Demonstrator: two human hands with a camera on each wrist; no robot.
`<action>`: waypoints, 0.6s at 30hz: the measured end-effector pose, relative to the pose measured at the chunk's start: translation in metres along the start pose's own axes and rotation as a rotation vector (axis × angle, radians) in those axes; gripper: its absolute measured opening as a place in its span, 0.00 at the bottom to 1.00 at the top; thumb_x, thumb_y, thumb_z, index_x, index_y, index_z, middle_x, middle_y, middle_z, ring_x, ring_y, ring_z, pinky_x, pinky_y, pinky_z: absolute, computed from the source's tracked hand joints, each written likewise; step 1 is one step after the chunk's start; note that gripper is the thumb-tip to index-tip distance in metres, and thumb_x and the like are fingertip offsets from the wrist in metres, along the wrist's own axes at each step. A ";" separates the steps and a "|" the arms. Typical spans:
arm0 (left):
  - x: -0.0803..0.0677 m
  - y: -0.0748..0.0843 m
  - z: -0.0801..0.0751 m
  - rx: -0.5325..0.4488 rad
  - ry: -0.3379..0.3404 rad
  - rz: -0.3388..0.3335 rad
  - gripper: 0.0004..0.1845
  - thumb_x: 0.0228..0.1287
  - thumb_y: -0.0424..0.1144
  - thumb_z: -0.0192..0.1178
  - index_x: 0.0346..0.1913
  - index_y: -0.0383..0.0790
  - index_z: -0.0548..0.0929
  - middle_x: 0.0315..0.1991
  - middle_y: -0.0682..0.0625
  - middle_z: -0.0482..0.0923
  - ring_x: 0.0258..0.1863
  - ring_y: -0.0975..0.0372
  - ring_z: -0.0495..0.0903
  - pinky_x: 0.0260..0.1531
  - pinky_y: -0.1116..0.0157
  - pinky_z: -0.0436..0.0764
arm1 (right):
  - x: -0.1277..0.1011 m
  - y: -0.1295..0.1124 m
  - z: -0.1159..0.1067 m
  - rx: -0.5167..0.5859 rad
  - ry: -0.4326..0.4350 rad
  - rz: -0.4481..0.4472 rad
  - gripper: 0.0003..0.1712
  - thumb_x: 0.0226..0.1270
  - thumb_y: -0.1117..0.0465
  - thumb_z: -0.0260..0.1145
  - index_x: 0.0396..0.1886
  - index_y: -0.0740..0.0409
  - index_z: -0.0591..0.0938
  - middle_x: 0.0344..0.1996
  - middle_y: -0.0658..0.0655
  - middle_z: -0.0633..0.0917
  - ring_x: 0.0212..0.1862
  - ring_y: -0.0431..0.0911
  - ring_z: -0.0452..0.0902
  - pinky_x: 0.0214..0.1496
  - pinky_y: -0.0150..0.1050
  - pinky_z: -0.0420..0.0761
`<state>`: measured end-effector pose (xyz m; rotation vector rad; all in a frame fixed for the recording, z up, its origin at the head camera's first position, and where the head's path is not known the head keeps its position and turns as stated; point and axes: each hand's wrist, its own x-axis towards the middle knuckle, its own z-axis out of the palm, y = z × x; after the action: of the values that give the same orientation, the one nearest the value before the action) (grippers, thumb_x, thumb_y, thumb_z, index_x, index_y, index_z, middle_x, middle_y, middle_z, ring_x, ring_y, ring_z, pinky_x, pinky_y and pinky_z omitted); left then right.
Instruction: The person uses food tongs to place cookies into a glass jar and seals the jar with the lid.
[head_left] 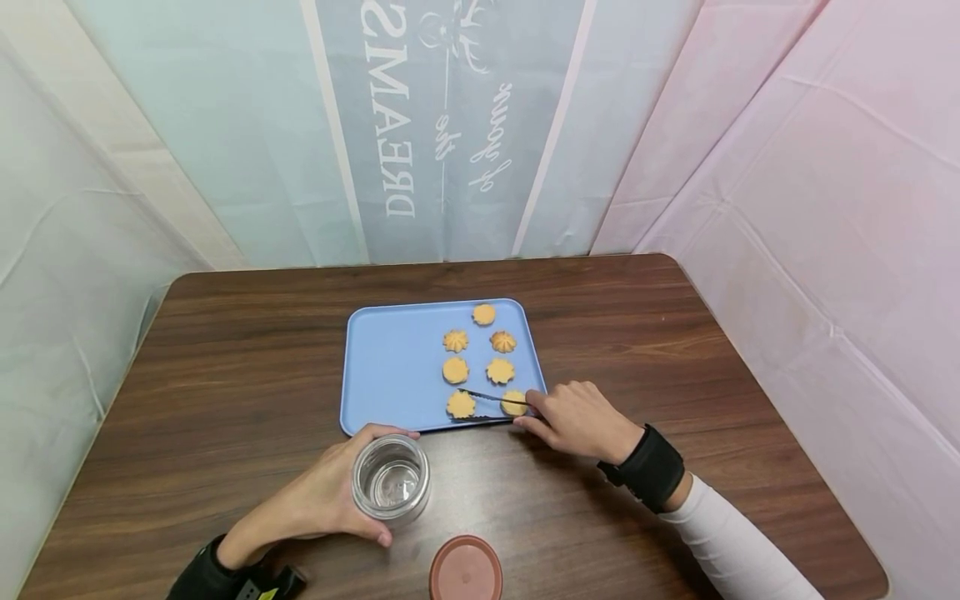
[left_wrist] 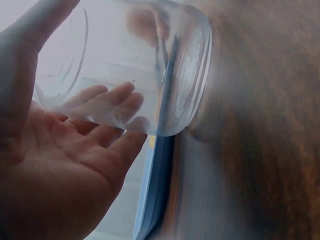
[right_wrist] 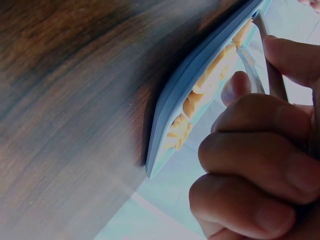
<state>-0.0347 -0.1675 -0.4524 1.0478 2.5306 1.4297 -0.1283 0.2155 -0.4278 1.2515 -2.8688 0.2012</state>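
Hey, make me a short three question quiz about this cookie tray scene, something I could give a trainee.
1. How many cookies lie on the blue tray?
2. True or false: the brown lid is screwed on the glass jar.
3. What does the right hand hold: a spoon, tongs, or a cookie in bare fingers?

Key:
1. Seven.
2. False; it lies on the table beside the jar, which the left hand grips.
3. Tongs.

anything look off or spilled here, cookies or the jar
Nothing stands out. Seven orange cookies lie flat on the blue rectangular tray, none spilled onto the brown wooden table. The left hand holds the clear glass jar upright and empty; its reddish round lid lies beside it. The right hand holds thin metal tongs.
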 end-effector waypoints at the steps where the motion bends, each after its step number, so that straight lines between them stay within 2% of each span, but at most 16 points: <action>1: 0.000 0.000 0.000 0.008 0.002 -0.004 0.60 0.31 0.53 0.90 0.72 0.42 0.71 0.67 0.54 0.80 0.61 0.58 0.82 0.62 0.64 0.77 | 0.000 0.000 0.000 0.000 0.000 -0.002 0.20 0.77 0.45 0.67 0.29 0.51 0.76 0.13 0.42 0.60 0.16 0.33 0.54 0.19 0.30 0.49; 7: 0.000 0.001 0.002 0.026 0.012 -0.031 0.60 0.29 0.54 0.90 0.71 0.42 0.72 0.65 0.60 0.80 0.61 0.57 0.82 0.61 0.63 0.79 | -0.001 0.001 0.002 0.000 0.010 -0.008 0.20 0.78 0.45 0.66 0.28 0.49 0.75 0.14 0.41 0.60 0.16 0.33 0.53 0.19 0.30 0.49; 18: -0.001 -0.001 0.003 0.024 0.023 -0.007 0.58 0.33 0.54 0.90 0.70 0.42 0.72 0.63 0.59 0.81 0.59 0.58 0.83 0.60 0.62 0.80 | -0.001 0.001 -0.002 0.004 0.006 -0.013 0.20 0.79 0.46 0.65 0.28 0.49 0.74 0.14 0.41 0.60 0.16 0.33 0.53 0.19 0.30 0.49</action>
<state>-0.0331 -0.1663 -0.4550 1.0311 2.5707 1.4220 -0.1287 0.2169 -0.4256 1.2677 -2.8556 0.2103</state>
